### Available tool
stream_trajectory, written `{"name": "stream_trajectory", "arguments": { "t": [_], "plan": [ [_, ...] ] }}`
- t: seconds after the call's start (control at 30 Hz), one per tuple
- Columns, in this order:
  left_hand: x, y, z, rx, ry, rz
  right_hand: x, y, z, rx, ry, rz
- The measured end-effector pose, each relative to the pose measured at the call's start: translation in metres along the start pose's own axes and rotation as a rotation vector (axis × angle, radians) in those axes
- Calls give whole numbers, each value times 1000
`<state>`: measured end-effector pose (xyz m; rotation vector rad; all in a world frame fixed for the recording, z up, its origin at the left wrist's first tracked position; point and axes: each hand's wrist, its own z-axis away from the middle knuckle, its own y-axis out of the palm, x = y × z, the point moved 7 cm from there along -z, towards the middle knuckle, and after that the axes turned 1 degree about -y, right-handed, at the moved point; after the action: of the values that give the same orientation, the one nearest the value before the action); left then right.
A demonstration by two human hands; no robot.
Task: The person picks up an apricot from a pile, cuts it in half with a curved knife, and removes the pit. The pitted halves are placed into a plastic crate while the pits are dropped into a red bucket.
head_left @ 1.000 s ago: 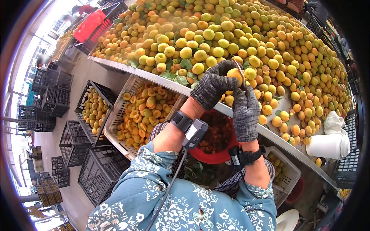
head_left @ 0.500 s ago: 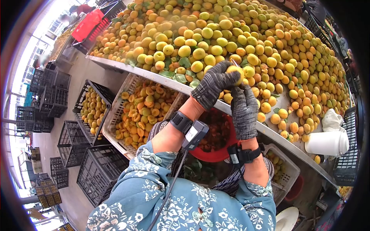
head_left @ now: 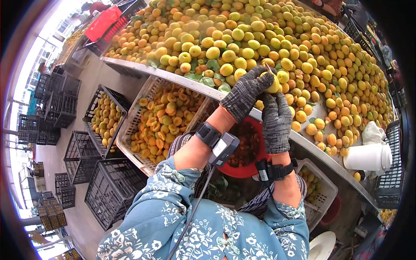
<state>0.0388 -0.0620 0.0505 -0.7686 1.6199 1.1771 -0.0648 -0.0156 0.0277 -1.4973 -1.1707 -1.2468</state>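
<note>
Both my hands wear dark grey knit gloves and meet over the front edge of the sorting table [head_left: 173,79]. My left hand [head_left: 247,92] is closed round a yellow apricot [head_left: 273,84], its thumb and fingers pressed against the fruit. A thin pointed tool [head_left: 268,67] shows at the apricot's far side; its handle is hidden. Just below the fruit, my right hand [head_left: 276,123] has its fingers curled together, fingertips close against the apricot. What lies inside that hand is hidden. A big heap of apricots [head_left: 242,34] covers the table beyond.
Below the table, a white crate [head_left: 126,138] holds split apricots, and a red basin [head_left: 242,172] holds dark reddish-brown pieces. Black crates [head_left: 113,190] stand on the floor at left. A white jug [head_left: 366,157] lies on the table at right. Another person [head_left: 96,8] is at far left.
My hands and the apricot have shifted slightly right in view. The apricot is turned a little, and the pointed tool is still at its far side.
</note>
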Motion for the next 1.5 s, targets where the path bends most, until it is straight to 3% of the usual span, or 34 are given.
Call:
{"name": "stream_trajectory", "arguments": {
  "t": [0.03,0.1,0.13,0.23,0.37,0.43,0.47,0.5,0.57,0.63,0.7,0.73,0.83,0.87,1.0,1.1,1.13,1.23,1.4,1.5],
  "plan": [
    [4,-2,2,-3,5,1,1,1,2,4,-4,1],
    [-8,-10,10,-117,502,-429,1,4,8,34,33,14],
    [7,-23,2,-203,239,73,3,6,13,34,27,14],
    [11,-23,13,-203,-14,522,10,17,28,59,76,108],
    [0,-13,32,-134,56,442,29,13,39,40,20,24],
    [-22,0,47,-91,246,-160,37,7,49,88,71,33],
    [-17,9,56,-81,11,108,37,3,57,49,103,48],
    [-20,13,66,-73,18,114,35,1,64,44,95,55],
    [-8,17,83,-83,-168,336,40,0,80,16,-50,58],
    [1,12,86,-55,-81,326,43,5,98,35,-40,70],
    [-2,1,98,-163,39,212,39,10,115,-2,-66,-4],
    [-2,3,110,-254,-57,370,48,15,129,17,-9,-7],
    [0,15,139,-260,-196,444,44,18,148,-34,-26,-96],
    [-11,19,156,-305,-208,384,51,15,155,-16,-32,-3],
    [-14,32,183,-142,-286,361,68,8,176,7,-13,12],
    [-30,27,198,-24,-212,216,95,11,195,20,-82,85],
    [-44,26,200,23,-43,157,97,12,200,33,-110,117],
    [-49,25,209,95,-30,114,92,14,218,2,-103,137],
    [-54,10,227,0,117,148,107,32,235,31,-112,158],
    [-49,-3,235,-112,82,257,112,51,245,76,2,-44]
  ]
}}
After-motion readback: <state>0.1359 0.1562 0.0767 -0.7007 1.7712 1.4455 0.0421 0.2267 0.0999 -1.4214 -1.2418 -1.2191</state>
